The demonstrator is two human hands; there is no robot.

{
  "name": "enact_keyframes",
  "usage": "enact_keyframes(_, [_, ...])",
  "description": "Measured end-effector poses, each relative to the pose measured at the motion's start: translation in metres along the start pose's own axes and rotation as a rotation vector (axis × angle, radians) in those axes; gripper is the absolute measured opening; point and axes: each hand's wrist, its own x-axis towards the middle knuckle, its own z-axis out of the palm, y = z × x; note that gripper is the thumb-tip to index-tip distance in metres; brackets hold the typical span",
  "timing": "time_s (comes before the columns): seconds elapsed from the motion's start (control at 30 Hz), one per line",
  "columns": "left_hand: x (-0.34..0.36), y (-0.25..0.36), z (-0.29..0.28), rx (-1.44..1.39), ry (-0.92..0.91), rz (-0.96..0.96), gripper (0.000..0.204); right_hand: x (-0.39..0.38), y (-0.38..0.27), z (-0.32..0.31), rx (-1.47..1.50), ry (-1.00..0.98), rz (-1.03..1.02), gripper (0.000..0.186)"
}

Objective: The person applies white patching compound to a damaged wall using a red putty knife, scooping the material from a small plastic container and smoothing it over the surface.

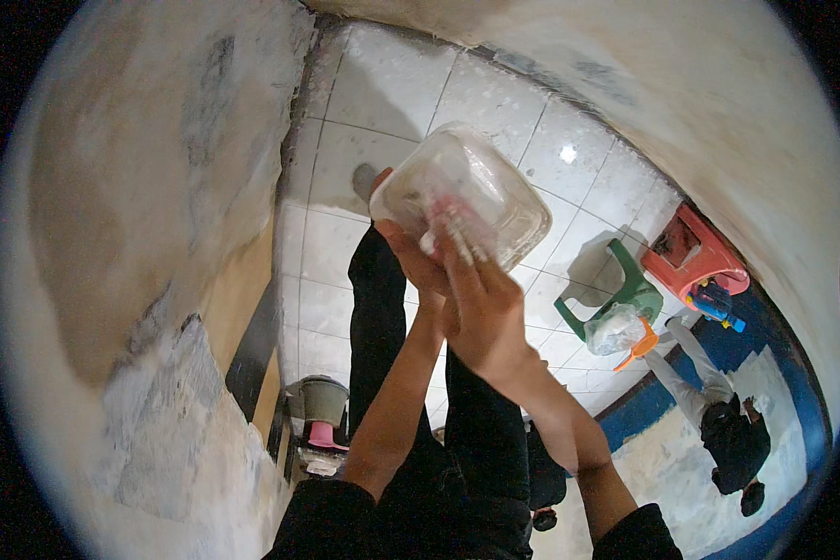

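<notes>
You're gripping a clear plastic container (462,194) with both hands, holding it up in the air over the white tiled floor (392,93), about mid-frame, far from your body. Your right hand (485,313) is wrapping the near side of it, fingers (465,245) pressing flat up against the clear wall. Your left hand (418,261) is sitting mostly behind the right one, cupping the container's left underside; only its palm edge and thumb are showing, so its fingers are hard to make out. Something pinkish is showing through the plastic, too blurred to tell what. The container is tilting, with its far right corner lower.

Your dark trousers (378,308) are filling the space below the hands. To the right on the tiles, a green plastic chair (625,289) is carrying a clear bag (616,329), and a red plastic chair (695,252) is standing just beyond it. Far right, a person (719,411) in dark clothes is lying or sitting on the floor, partly cut off. Near left, a grey bucket (324,399) is sitting by the rough plastered wall (159,233).
</notes>
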Motion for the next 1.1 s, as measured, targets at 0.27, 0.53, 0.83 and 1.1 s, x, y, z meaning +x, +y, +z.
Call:
enact_keyframes(0.27, [0.001,0.002,0.027,0.123,0.05,0.127,0.066,0.019,0.001,-0.021,-0.027,0.078,0.029,0.059])
enact_keyframes(0.53, [0.011,0.008,-0.007,0.315,-0.003,-0.052,0.067,0.014,0.009,-0.035,0.038,0.177,0.083,0.036])
enact_keyframes(0.83, [0.006,0.027,0.03,0.311,-0.157,-0.131,0.059,0.021,0.035,-0.04,0.144,0.208,0.304,0.014])
enact_keyframes(1.1, [0.004,0.031,0.035,0.453,-0.112,-0.14,0.057,0.015,0.027,-0.032,0.085,0.294,0.272,0.013])
